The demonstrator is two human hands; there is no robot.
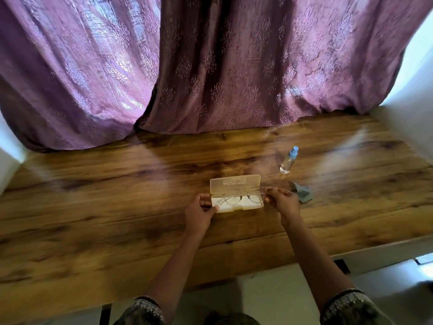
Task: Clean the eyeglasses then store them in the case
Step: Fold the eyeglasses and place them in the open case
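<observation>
Thin wire-rimmed eyeglasses (242, 198) with round lenses hover just over the lower half of a translucent cream case (235, 184), which lies open on the wooden table with its lid tilted back. My left hand (201, 213) grips the left end of the glasses at the case's left edge. My right hand (282, 201) pinches the right end of the frame beside the case's right edge. White lining shows inside the case beneath the lenses.
A small clear spray bottle (288, 160) with a blue cap stands right of the case. A crumpled grey-green cloth (304, 194) lies just behind my right hand. Purple patterned curtains (210, 66) drape onto the table's (117, 207) far edge. White walls flank both sides.
</observation>
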